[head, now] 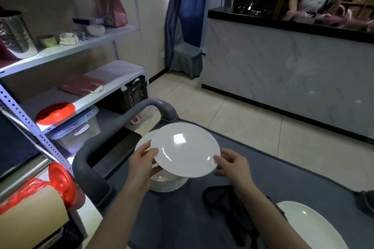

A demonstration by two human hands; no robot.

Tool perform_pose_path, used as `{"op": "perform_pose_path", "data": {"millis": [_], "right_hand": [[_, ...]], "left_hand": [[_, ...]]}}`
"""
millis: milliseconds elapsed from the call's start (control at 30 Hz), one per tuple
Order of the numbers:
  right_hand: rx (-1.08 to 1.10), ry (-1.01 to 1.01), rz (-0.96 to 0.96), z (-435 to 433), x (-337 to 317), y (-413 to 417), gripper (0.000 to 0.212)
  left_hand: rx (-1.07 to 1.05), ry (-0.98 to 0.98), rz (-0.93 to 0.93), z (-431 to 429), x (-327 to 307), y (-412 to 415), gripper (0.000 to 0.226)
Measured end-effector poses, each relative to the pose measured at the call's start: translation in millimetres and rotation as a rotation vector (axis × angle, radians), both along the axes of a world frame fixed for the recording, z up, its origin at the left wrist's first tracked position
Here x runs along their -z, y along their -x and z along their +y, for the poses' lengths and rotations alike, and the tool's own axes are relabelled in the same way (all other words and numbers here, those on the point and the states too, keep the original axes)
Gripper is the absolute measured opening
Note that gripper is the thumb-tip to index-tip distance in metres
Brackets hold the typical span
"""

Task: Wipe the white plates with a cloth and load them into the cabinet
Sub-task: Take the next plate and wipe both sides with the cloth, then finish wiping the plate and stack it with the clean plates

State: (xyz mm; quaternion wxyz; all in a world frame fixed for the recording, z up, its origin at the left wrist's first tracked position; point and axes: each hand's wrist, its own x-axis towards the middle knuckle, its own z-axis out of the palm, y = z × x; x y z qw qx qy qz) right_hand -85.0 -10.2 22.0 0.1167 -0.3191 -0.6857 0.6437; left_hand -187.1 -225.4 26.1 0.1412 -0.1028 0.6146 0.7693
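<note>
A white plate is held tilted above a stack of white plates on the grey cart top. My left hand grips the plate's left rim, thumb on top. My right hand pinches its right rim. A dark cloth lies on the cart beneath my right forearm. Another white plate sits at the near right of the cart, partly cut off by the frame.
The cart's grey handle curves on the left. Metal shelving stands at left with bowls, a red plate, a plastic box and a crate. A marble counter with a person behind it lies ahead across tiled floor.
</note>
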Motion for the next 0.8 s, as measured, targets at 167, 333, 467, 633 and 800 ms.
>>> {"op": "perform_pose_path", "data": {"millis": [167, 333, 467, 633, 800], "right_hand": [[0.099, 0.12, 0.064, -29, 17, 36, 0.034], [0.131, 0.131, 0.052, -50, 41, 57, 0.037], [0.167, 0.095, -0.001, -55, 59, 68, 0.036], [0.184, 0.066, 0.008, -59, 73, 68, 0.041], [0.153, 0.013, -0.011, -60, 82, 62, 0.041]], "left_hand": [[0.036, 0.075, 0.063, -24, 13, 34, 0.032], [0.129, 0.362, 0.286, -45, 27, 62, 0.026], [0.042, 0.44, 0.247, -54, 50, 71, 0.03], [0.027, 0.465, 0.212, -56, 70, 70, 0.029], [0.02, 0.524, 0.207, -54, 83, 58, 0.036]]}}
